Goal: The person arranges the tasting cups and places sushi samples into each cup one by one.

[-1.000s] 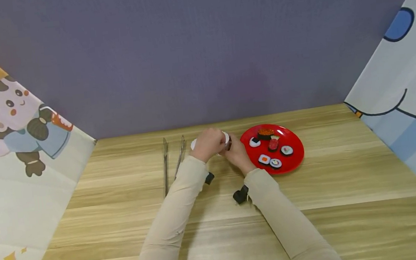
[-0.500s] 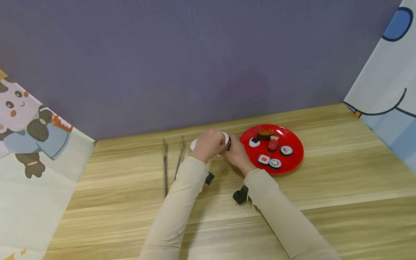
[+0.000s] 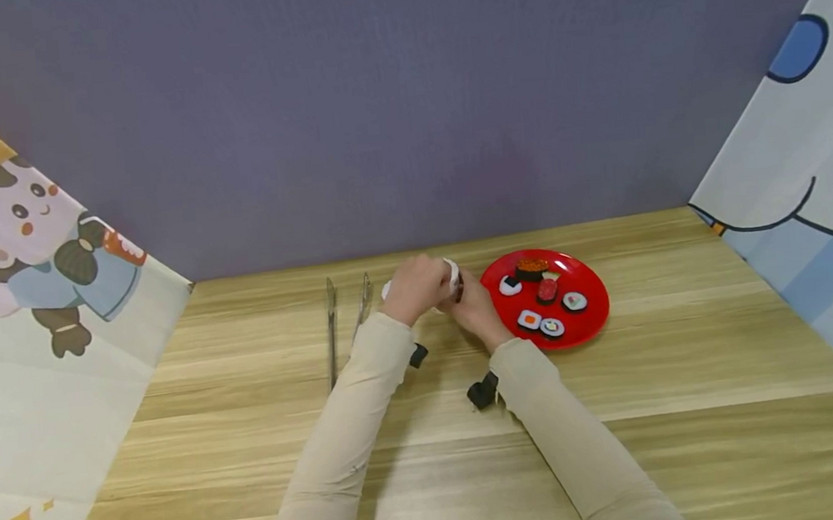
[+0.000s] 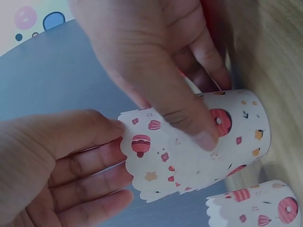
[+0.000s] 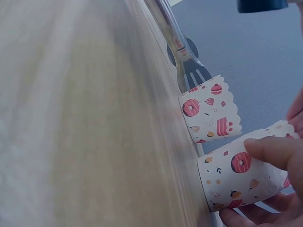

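Observation:
My left hand (image 3: 415,288) and right hand (image 3: 474,309) meet over the table, left of the red plate. Between them is a white paper baking cup (image 4: 246,142) with pink sweets printed on it, lying tilted toward its side in the left wrist view. Layered scalloped edges show near its rim, so more than one cup seems nested there. My left thumb and fingers pinch the scalloped rim. Around the cup's body, my right thumb and fingers (image 5: 272,153) grip near the base. A second printed baking cup (image 5: 210,111) stands on the table beside it, untouched.
A red plate (image 3: 587,277) holds several sushi pieces at the right. Metal tongs (image 3: 331,335) lie on the left, their ends pointing toward the back wall (image 3: 404,127). Black wrist cameras (image 3: 483,390) hang below both sleeves.
Both hands stay in nearly the same place and keep their hold on the baking cup. Its white rim and my left hand have shifted up very slightly.

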Motion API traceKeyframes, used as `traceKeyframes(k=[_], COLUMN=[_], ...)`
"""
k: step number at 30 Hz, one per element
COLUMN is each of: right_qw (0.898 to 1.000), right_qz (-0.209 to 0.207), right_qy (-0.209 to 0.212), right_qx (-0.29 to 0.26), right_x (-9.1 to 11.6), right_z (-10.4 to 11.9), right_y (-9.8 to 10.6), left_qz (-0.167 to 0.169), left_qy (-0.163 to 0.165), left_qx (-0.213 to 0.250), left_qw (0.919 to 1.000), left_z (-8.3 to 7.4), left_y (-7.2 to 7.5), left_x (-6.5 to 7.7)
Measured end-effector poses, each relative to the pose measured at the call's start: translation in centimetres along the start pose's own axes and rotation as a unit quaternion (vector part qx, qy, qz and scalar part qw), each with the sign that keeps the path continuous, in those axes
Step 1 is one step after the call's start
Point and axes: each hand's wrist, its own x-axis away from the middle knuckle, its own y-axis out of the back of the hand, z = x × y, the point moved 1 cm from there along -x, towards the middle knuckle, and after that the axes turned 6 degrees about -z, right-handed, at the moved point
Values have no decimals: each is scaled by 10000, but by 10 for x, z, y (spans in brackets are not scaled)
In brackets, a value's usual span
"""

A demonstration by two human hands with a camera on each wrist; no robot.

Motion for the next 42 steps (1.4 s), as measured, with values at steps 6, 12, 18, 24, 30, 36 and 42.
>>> traceKeyframes(k=[6, 12, 18, 24, 30, 36, 42], right_qw=[9999, 9995, 9993, 9991, 9994, 9996, 9996], right_qz=[129, 255, 295, 318, 243, 172, 145], right_qy=[-80, -143, -168, -183, -105, -35, -51], right_qx=[-61, -140, -145, -218, -240, -220, -232], right_x=[-11, -21, -21, -20, -18, -18, -19], right_z=[-4, -7, -7, -7, -5, -4, -5], right_y=[3, 7, 7, 8, 6, 6, 5], left_qz=[-8, -76, -319, -507, -748, -673, -540], left_qy=[146, 268, 250, 396, 457, 645, 732], left_qx=[-61, -238, -424, -445, -532, -520, -467], left_qw=[9999, 9993, 9983, 9969, 9947, 9943, 9948], left_z=[1, 1, 0, 2, 3, 2, 2], left_y=[4, 13, 20, 27, 36, 41, 42], left_x=[-8, -15, -13, -9, -3, 2, 6])
